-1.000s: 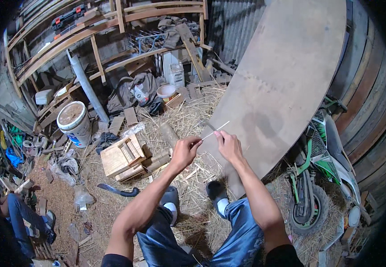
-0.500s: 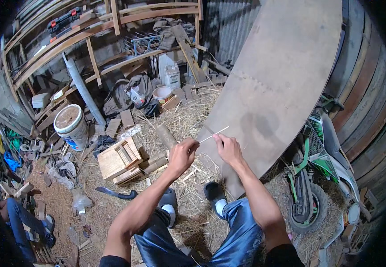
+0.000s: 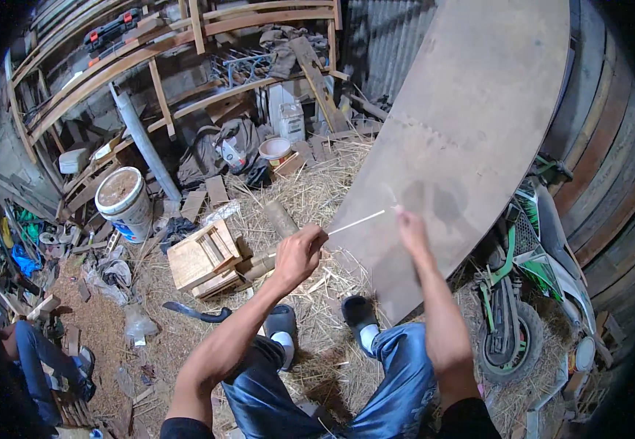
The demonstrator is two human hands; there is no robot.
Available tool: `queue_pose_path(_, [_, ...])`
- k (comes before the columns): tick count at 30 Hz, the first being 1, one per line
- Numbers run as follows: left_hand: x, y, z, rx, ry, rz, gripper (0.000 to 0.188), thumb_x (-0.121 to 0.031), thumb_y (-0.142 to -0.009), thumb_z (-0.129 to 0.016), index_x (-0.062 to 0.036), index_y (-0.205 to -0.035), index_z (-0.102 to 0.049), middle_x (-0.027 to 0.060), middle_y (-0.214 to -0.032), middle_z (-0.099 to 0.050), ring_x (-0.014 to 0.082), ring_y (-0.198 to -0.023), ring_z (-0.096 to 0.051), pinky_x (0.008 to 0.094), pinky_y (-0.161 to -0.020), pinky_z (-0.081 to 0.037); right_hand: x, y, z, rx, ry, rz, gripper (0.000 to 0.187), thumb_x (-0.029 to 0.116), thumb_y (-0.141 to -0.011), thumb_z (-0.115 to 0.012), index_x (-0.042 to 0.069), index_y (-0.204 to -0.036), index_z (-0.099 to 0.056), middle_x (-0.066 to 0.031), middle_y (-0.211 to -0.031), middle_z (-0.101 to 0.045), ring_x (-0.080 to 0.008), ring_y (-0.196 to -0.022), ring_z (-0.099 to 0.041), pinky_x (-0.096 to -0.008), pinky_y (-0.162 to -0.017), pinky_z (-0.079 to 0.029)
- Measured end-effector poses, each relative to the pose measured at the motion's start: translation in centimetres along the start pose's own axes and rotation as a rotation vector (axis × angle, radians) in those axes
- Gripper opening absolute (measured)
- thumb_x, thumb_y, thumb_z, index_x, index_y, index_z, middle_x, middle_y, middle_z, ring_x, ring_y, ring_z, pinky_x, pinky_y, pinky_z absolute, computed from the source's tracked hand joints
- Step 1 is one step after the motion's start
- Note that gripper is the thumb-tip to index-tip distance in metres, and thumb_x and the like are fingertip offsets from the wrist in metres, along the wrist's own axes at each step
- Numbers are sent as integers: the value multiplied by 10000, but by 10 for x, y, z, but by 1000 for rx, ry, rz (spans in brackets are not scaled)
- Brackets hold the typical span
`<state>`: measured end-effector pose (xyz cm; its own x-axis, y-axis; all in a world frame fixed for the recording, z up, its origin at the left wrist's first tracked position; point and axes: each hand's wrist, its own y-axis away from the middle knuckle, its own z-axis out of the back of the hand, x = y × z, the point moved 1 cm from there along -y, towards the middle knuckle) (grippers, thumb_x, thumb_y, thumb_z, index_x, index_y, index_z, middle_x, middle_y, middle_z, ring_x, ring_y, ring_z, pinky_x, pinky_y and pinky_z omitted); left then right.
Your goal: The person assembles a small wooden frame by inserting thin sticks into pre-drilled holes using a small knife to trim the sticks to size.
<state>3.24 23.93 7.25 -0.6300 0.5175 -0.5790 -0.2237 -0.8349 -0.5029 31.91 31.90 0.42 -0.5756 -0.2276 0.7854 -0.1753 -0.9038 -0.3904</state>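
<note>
My left hand [image 3: 301, 252] is closed around one end of a thin, pale stick [image 3: 358, 222], which looks like a sliver of wood or bamboo. The stick slants up to the right over the edge of a large grey-brown board. My right hand [image 3: 412, 233], smeared by motion, is just past the stick's far end, with thumb and fingers pinched together. A faint, thin, pale streak shows above those fingertips; what they hold is too blurred to make out.
A small wooden bench [image 3: 204, 256] and a dark curved knife [image 3: 194, 312] lie left of my feet on straw. The large board [image 3: 471, 132] leans ahead. A green-white motorbike [image 3: 511, 293] stands right, a white bucket [image 3: 123, 201] left. Another person's legs [image 3: 43, 358] show lower left.
My right hand has moved right and slightly up, toward and past the stick's far end, and is now blurred. The left hand keeps its hold on the stick.
</note>
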Motion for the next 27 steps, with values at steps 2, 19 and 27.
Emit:
queue_pose_path(2, [11,2,6,-53,-13,37,80,-117,-822,-568,-63,-878,-588,147,-822,-623,349,-763,-608,421,-618,-468,-15,-1,23,24,155,-291,388,362,-935,-449,23,-976,-633,-264,-888,-616,-428,-873,-586,-451,-736,-459])
queue_pose_path(19, [20,-10,-34,8,170,143,207,-159,-877,-540,12,-957,-623,211,-766,-640,339,-697,-635,410,-647,-488,117,40,-40,320,305,173,378,368,-922,-460,51,-809,-630,-240,-711,-609,-417,-728,-610,-498,-647,-468])
queue_pose_path(27, [20,-6,-24,107,180,122,236,-182,-888,-534,17,-928,-654,180,-740,-643,282,-654,-633,370,-627,-478,100,28,-30,238,264,203,374,372,-917,-472,54,-818,-643,-235,-684,-600,-432,-681,-595,-497,-600,-480])
